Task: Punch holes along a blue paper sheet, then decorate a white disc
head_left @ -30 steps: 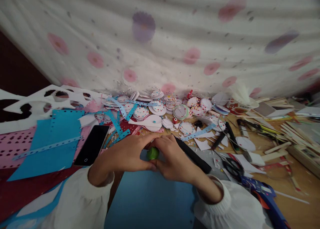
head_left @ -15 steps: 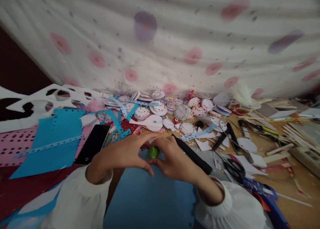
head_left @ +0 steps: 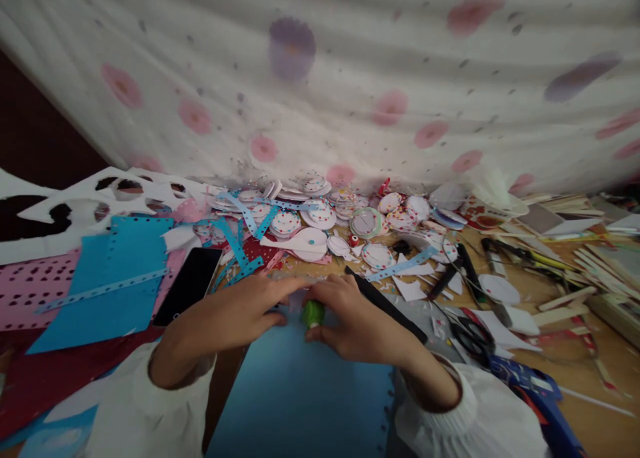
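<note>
My right hand (head_left: 345,315) is closed around a small green hole punch (head_left: 313,313) at the far edge of a blue sheet (head_left: 300,398). The thumb lies below the punch and the fingers curl over its top. My left hand (head_left: 235,311) is beside it on the left, with index finger stretched toward the right hand and thumb apart; nothing shows in its grip. A row of small holes runs down the sheet's right edge. The punch's far side is hidden by my fingers.
A phone (head_left: 190,285) lies at left beside blue paper (head_left: 125,278). White paper discs (head_left: 320,215) and blue strips (head_left: 243,245) pile up behind. To the right are a black bar (head_left: 387,306), scissors (head_left: 473,335), a blue glue gun (head_left: 530,385) and wooden sticks (head_left: 565,308).
My left hand has shifted left and its thumb has drawn back from the right hand. The green punch has moved slightly right and down in my right hand.
</note>
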Available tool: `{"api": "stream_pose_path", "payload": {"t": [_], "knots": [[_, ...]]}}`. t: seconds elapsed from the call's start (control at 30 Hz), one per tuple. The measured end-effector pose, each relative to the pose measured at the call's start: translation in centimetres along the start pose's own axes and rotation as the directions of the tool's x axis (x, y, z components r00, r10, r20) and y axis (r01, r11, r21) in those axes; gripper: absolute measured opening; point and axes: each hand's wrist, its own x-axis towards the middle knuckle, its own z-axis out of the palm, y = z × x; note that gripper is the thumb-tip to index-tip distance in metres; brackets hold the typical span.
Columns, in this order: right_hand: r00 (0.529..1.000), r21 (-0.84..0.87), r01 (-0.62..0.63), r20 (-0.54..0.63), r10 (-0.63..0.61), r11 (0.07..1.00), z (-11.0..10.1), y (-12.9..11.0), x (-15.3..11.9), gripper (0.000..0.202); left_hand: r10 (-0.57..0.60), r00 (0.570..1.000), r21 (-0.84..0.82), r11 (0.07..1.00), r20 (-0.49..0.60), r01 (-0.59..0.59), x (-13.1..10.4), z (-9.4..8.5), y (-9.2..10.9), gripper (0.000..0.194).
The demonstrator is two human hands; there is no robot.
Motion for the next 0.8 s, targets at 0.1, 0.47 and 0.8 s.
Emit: {"api": "stream_pose_path", "payload": {"t": [0.1, 0.47, 0.8], "knots": [[0.997, -0.023, 0.02, -0.073, -0.022, 1.0, 0.8, 0.0, 0.1, 0.024, -0.02, 1.0, -0.017, 1.0, -0.007, 0.02, -0.1, 0.0, -0.2, 0.064], [0.992, -0.008, 0.021, -0.122, -0.021, 1.0, 3.2, 1.1, -0.8, 0.035, 0.013, 0.998, 0.009, 1.0, -0.063, -0.012, 1.4, 3.3, -1.0, 0.078], [0.99, -0.092, 0.04, -0.132, -0.052, 0.995, 4.4, 1.1, -0.3, 0.025, 0.093, 0.982, -0.01, 0.995, -0.163, -0.095, 1.6, 5.4, -2.9, 0.069]]}}
